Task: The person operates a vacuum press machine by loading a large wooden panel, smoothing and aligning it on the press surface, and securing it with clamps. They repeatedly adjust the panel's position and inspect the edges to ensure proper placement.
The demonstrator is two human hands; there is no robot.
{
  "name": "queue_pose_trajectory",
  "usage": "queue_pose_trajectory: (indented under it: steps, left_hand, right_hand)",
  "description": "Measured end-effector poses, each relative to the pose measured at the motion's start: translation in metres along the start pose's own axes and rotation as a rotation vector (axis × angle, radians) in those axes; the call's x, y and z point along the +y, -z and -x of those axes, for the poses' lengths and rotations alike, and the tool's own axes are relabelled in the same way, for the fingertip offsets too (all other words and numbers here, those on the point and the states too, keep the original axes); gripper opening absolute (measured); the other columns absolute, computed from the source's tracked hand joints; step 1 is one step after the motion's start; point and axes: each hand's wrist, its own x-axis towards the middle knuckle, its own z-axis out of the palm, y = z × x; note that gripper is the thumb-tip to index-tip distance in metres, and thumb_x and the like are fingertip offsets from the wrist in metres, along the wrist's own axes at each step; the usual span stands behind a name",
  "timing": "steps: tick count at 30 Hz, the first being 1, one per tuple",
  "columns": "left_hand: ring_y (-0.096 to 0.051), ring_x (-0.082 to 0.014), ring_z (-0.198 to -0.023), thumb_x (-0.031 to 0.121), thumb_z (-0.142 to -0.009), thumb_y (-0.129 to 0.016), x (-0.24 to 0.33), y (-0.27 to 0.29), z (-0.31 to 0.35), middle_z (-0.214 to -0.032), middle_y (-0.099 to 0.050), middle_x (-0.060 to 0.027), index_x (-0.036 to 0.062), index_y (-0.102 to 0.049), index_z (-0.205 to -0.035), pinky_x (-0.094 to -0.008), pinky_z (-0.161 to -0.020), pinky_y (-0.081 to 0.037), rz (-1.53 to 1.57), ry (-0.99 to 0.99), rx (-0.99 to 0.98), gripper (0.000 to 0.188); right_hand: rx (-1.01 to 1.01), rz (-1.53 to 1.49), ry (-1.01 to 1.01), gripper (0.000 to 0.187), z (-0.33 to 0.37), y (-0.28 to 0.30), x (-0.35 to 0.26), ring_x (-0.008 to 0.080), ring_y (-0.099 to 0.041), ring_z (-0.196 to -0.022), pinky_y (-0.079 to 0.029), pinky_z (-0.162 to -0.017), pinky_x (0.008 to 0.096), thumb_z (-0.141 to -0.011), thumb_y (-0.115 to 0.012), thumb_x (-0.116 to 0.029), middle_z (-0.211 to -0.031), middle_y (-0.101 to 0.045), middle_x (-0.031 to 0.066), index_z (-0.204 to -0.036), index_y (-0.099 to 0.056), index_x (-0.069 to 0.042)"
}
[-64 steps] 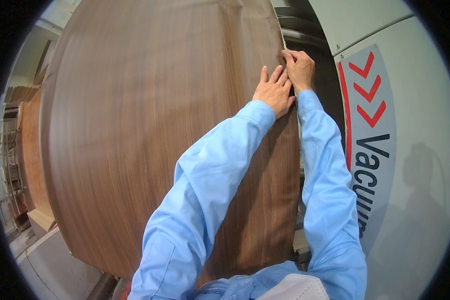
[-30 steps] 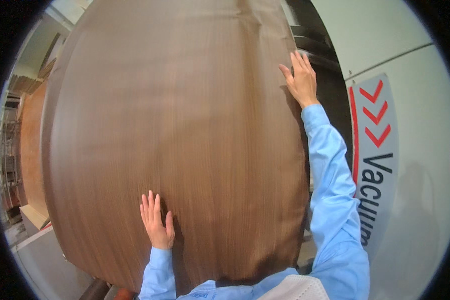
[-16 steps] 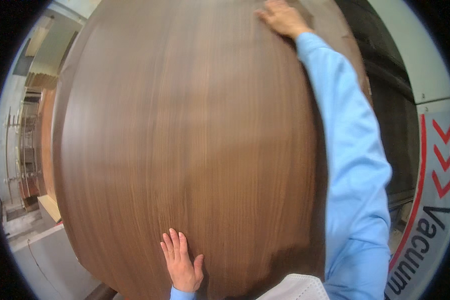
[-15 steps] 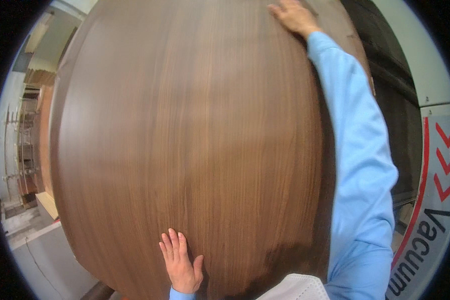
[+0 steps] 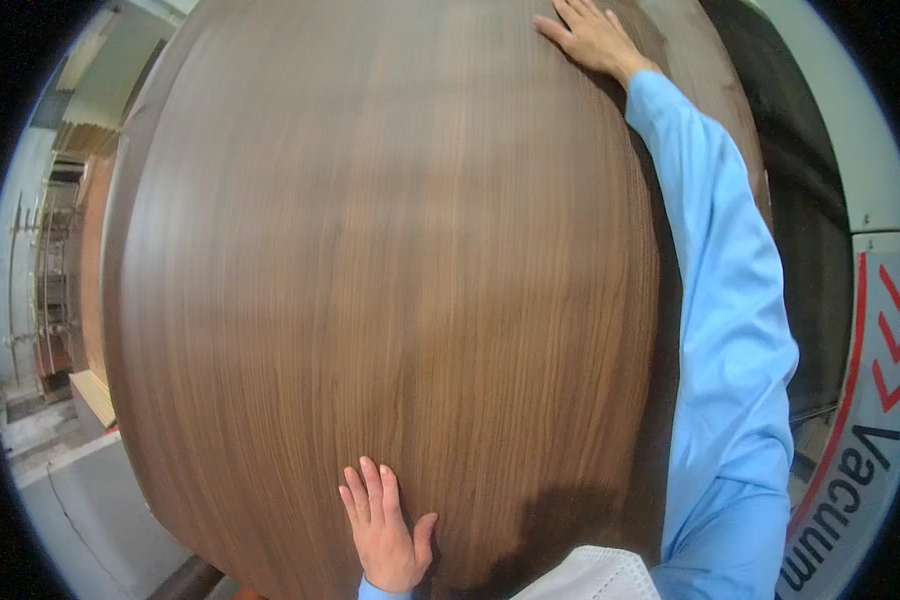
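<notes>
A large brown wood-grain panel fills the middle of the head view. Near its lower edge my left hand lies flat on the surface, fingers stretched forward and thumb apart. My right arm, in a light blue sleeve, reaches far along the panel's right side. At the far right, my right hand rests open on the panel by its right edge, fingers spread. Neither hand grips anything. Beyond that edge shows another strip of brown wood-grain surface.
Right of the panel are a dark surface and a pale machine housing with a red-marked label. Stacked boards and racks stand on the left. A grey surface lies at lower left.
The whole view has shifted slightly. My left hand appears a little further right in the picture, still flat. My right hand's fingers look more spread, near the same place.
</notes>
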Motion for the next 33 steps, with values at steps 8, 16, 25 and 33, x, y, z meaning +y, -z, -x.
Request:
queue_pose_trajectory:
  steps: [8,16,25,33]
  left_hand:
    - [0.001,-0.0419,-0.151,0.038,-0.084,-0.069,-0.007,-0.010,0.067,-0.162,-0.008,-0.0231,0.0012,-0.022,-0.153,-0.0595,-0.120,-0.001,-0.043,-0.088,-0.006,0.092]
    - [0.001,-0.0399,-0.151,0.047,-0.090,-0.062,-0.043,-0.065,0.205,-0.163,-0.006,-0.0209,0.0052,-0.025,-0.154,-0.0600,-0.119,-0.002,-0.116,-0.142,-0.098,0.085]
    - [-0.018,-0.0410,-0.148,0.038,-0.081,-0.069,-0.105,-0.065,0.336,-0.159,-0.024,-0.0216,0.0066,-0.039,-0.149,-0.0606,-0.119,-0.012,0.025,-0.091,-0.116,0.080]
    - [-0.016,-0.0344,-0.150,0.033,-0.094,-0.058,-0.319,-0.037,0.366,-0.162,-0.019,-0.0147,0.0086,-0.029,-0.154,-0.0543,-0.121,-0.013,0.044,0.293,0.541,0.071]
  right_hand:
    - [0.087,0.198,0.309,0.082,0.178,0.034,-0.062,0.0314,-0.017,-0.150,-0.012,-0.122,0.0481,-0.097,-0.035,-0.064,-0.160,-0.024,0.0172,-0.153,-0.030,-0.005]
    - [-0.255,-0.032,0.422,0.085,0.415,0.086,-0.194,0.0352,-0.011,-0.151,-0.010,-0.122,0.0537,-0.093,-0.051,-0.059,-0.161,-0.019,0.0188,-0.153,-0.029,-0.003]
    - [-0.442,-0.179,0.637,0.081,0.628,0.095,-0.326,0.0350,-0.017,-0.150,-0.014,-0.121,0.0539,-0.090,-0.062,-0.046,-0.160,-0.024,0.0188,-0.150,-0.033,-0.001]
    - [-0.279,-0.174,0.599,0.075,0.670,0.053,-0.489,0.0381,-0.018,-0.149,-0.014,-0.120,0.0544,-0.091,-0.064,-0.032,-0.159,-0.024,0.0213,-0.151,-0.030,-0.001]
